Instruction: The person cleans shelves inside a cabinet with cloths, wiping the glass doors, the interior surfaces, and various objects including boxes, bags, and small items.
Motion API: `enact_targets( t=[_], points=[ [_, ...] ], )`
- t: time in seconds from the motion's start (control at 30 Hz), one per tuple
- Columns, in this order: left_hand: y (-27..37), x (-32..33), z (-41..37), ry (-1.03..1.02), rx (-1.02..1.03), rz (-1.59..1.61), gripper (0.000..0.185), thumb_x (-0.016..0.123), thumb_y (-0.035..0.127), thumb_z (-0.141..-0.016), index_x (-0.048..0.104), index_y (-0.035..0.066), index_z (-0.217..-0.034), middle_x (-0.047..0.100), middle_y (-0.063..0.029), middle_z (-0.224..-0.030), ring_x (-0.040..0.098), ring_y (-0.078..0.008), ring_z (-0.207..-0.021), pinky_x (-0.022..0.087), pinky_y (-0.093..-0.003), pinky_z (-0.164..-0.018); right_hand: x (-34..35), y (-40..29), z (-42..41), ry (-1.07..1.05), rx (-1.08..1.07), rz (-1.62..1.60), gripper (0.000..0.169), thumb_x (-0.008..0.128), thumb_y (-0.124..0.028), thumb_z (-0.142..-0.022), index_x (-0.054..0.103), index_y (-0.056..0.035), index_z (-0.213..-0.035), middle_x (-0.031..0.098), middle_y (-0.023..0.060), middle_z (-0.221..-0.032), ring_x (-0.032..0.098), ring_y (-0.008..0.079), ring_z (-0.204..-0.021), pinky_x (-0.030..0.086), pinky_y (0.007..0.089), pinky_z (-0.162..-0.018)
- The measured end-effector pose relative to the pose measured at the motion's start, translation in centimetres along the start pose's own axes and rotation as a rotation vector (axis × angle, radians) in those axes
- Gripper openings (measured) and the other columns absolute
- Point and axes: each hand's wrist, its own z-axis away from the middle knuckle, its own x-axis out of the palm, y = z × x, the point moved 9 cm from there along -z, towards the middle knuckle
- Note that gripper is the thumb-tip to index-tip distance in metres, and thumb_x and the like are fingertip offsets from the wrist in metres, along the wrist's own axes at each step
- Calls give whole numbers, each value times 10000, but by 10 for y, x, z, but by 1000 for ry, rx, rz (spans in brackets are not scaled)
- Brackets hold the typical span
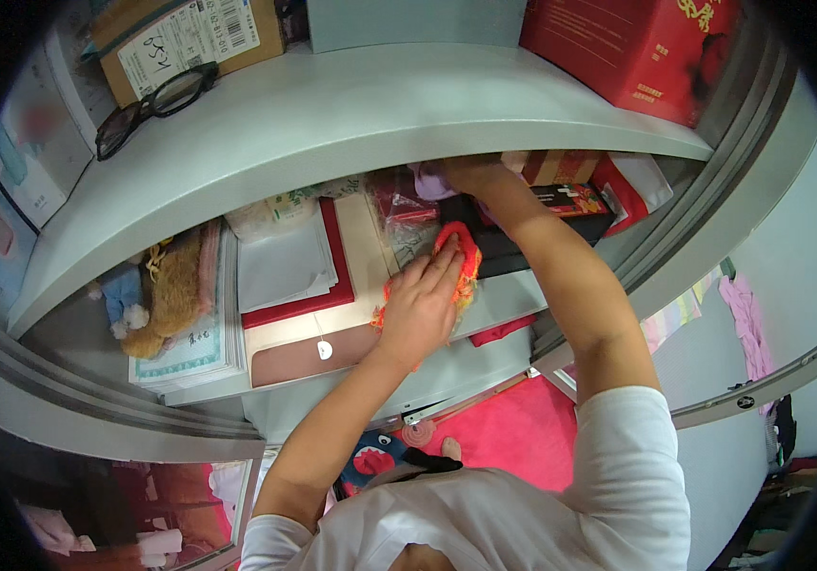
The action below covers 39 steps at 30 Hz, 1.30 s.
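Note:
My left hand lies over a red and orange fuzzy cloth item at the front of a cabinet shelf; its fingers are bent over the item. My right hand reaches into the shelf, mostly hidden by the board above, beside a light purple cloth. Whether it grips the cloth cannot be told. Clear plastic packaging sits between the hands. Under my right forearm is a black box. Left of my left hand are a brown flat case with a white tag and white papers on a red folder.
Eyeglasses and a cardboard box stand on the upper board, with a large red box at right. Plush toys lie on stacked papers at left. Curved cabinet frames flank the shelf. A pink rug covers floor below.

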Motion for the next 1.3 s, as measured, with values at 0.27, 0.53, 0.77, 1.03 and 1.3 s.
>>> enact_targets(
  t=[0.27,0.53,0.77,1.03,1.3],
  points=[
    [2,-4,1,-11,-12,-24,697,648,51,-754,504,-21,-1432,464,-169,-1539,520,-390,-1258,422,-464,-1084,-4,15,-38,-39,189,-108,461,570,-262,-946,591,-71,-1365,577,198,-1410,513,360,-1346,386,469,-1128],
    [-1,2,3,36,-6,-114,650,649,75,-773,547,21,-1413,499,-119,-1521,544,-345,-1233,451,-454,-1035,-40,-17,21,52,5,-136,445,616,-236,-922,613,-40,-1321,593,217,-1378,533,380,-1313,399,463,-1116],
    [3,-6,6,34,0,-147,645,649,37,-760,556,8,-1398,509,-104,-1521,559,-346,-1200,465,-459,-1030,-94,5,151,267,-182,-329,347,642,-131,-840,672,7,-1157,655,247,-1217,582,411,-1199,442,458,-1070],
    [10,-1,0,16,16,-130,617,649,39,-763,580,10,-1376,528,-116,-1499,565,-342,-1184,471,-446,-1019,-109,137,184,328,159,-33,212,627,-76,-814,672,14,-1000,672,275,-1044,648,442,-994,521,504,-852],
    [5,-10,6,70,22,-121,637,628,33,-761,563,8,-1394,525,-130,-1500,558,-361,-1188,466,-447,-1028,-109,17,155,-189,284,-39,287,651,-101,-801,677,-32,-1079,696,210,-1046,649,416,-1028,533,485,-887]
  ],
)
